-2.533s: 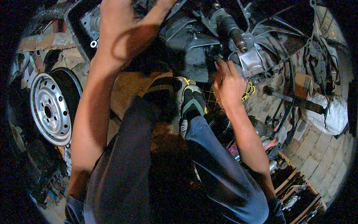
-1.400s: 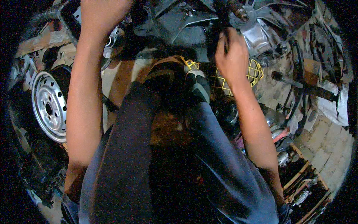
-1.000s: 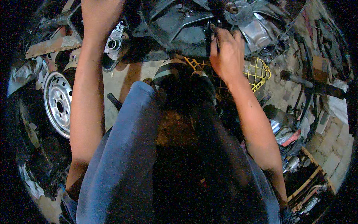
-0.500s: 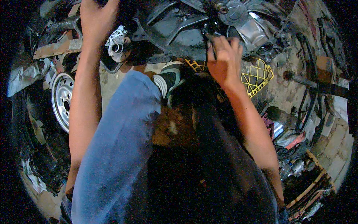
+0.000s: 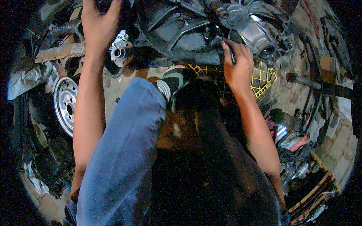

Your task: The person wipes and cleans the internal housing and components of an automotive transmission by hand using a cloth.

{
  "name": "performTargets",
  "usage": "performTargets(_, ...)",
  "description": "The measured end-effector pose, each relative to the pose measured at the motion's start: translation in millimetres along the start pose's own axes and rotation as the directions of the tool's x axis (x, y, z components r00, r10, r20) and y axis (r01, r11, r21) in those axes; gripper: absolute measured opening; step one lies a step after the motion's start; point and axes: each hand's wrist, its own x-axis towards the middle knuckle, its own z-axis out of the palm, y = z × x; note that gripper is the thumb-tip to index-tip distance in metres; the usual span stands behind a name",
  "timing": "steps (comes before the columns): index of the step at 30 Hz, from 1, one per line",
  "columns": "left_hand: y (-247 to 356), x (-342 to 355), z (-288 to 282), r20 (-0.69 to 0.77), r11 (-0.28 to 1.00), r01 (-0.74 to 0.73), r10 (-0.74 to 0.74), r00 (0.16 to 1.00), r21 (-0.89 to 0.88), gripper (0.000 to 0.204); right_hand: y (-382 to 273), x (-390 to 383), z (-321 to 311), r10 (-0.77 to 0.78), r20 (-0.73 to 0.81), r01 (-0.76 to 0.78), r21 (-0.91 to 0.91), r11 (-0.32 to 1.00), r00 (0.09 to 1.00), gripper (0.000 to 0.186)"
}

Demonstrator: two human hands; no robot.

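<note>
A large, dark, ribbed metal housing (image 5: 188,35), like a gearbox casing, lies at the top of the view. Beside its lower right part is my right hand (image 5: 240,67), closed with thumb and fingers round a slim, shiny metal tool (image 5: 231,55); its kind cannot be made out. Just above that hand a splined shaft (image 5: 219,10) sticks out by a round cover. My left hand (image 5: 98,24) reaches up at the housing's left side, thumb apart from the fingers. The top edge cuts off its fingertips, hiding what they touch.
A small silvery metal part (image 5: 119,52) lies by the housing's left edge. On the left stands a steel wheel rim (image 5: 67,103). A yellow plastic grid (image 5: 264,77) is under my right wrist. Hoses, rods and a long-handled hammer-like tool (image 5: 303,81) clutter the right side.
My right hand has shifted right and turned, so the slim metal in its grip shows better. The left hand stays nearly where it was.
</note>
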Motion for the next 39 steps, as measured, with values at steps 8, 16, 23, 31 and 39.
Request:
performTargets(8,14.0,2.6,-0.7,-0.001,0.991,0.124,-0.124,0.992,0.049,0.046,-8.3,-5.7,0.2,-0.140,0.123,0.138,0.022,0.990,0.982,0.028)
performTargets(16,29.3,0.1,4.7,0.009,0.988,0.143,-0.144,0.990,0.066,0.039,-7.6,4.5,17.6,-0.250,0.137,0.262,-0.077,0.962,0.959,0.039)
performTargets(23,12.6,6.3,7.0,-0.001,0.996,0.020,-0.020,1.000,-0.087,0.039,-9.2,24.6,15.7,-0.319,0.203,0.359,-0.213,0.909,0.926,0.044)
performTargets(31,13.8,1.7,10.6,-0.063,0.993,-0.015,0.022,0.998,0.113,0.037,-18.5,26.8,23.4,-0.291,0.270,0.376,-0.361,0.853,0.918,0.048)
performTargets(39,-1.8,3.0,15.5,-0.062,0.974,-0.114,0.104,0.993,-0.195,0.035,-23.6,40.1,15.1,-0.087,0.332,0.166,-0.218,0.962,0.939,0.029)
